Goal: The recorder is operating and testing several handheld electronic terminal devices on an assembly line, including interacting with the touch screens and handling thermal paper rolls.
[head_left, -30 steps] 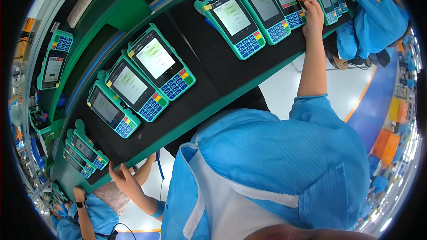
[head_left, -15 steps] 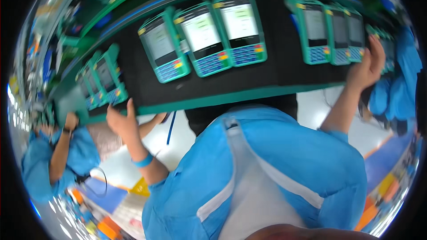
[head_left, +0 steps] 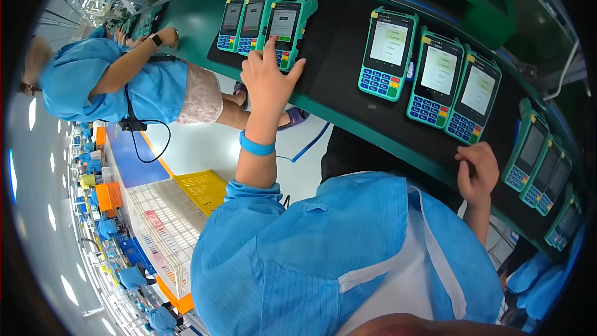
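Observation:
My left hand [head_left: 267,81] is over the left group of payment terminals, index finger stretched to the lower screen of the nearest payment terminal [head_left: 286,18]; thumb spread wide, nothing gripped. Whether the fingertip touches the glass is hard to tell. Two more terminals, a middle one [head_left: 253,22] and an outer one [head_left: 231,22], stand beside it. My right hand [head_left: 480,171] hovers at the bench edge, fingers loosely bent and apart, holding nothing. Just beyond it are three lit terminals: a left one [head_left: 387,50], a middle one [head_left: 437,74] and a right one [head_left: 476,93].
The terminals lie on a black mat [head_left: 339,43] along a green-edged bench [head_left: 317,109]. Further right stand more dark-screened terminals [head_left: 532,143]. A co-worker in blue [head_left: 118,74] sits at the left. Behind are a yellow crate [head_left: 202,190] and a white basket [head_left: 165,224].
The view has swung left. My left hand has reached onto the left terminal group with its index finger out. My right hand has drawn back from the right group to near the middle one.

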{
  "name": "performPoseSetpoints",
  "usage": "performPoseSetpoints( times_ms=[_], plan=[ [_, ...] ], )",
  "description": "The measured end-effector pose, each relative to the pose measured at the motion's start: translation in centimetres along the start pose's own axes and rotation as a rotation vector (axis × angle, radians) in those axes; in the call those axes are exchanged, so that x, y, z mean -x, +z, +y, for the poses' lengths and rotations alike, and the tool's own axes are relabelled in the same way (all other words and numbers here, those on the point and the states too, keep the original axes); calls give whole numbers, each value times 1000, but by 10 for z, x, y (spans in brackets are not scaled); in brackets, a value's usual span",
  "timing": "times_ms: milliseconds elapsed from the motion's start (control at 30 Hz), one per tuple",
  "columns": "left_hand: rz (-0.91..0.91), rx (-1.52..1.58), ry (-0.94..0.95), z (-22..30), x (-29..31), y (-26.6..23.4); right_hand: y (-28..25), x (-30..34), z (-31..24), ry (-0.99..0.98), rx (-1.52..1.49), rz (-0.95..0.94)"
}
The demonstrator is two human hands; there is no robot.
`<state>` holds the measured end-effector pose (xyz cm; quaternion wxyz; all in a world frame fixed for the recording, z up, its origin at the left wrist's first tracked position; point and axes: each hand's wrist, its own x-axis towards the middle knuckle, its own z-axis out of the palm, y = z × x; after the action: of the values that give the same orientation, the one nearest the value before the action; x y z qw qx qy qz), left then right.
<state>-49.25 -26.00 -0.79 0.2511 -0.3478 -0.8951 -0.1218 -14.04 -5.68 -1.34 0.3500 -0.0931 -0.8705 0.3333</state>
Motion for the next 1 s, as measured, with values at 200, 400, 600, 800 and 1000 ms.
performPoseSetpoints(
  times_ms=[200,400,600,800,1000],
  plan=[
    [-37,-62,29,1,-6,7,-4,6,3,85,-137,97],
    [58,10,-158,-26,-23,21,-4,7,10,88,-146,110],
    [-56,-19,-288,-49,-41,32,-5,7,13,98,-225,94],
    [15,-33,-354,-70,-50,39,-6,3,11,49,-213,82],
    [-104,-105,-482,-96,-67,48,-6,4,11,89,-215,75]
  ],
)
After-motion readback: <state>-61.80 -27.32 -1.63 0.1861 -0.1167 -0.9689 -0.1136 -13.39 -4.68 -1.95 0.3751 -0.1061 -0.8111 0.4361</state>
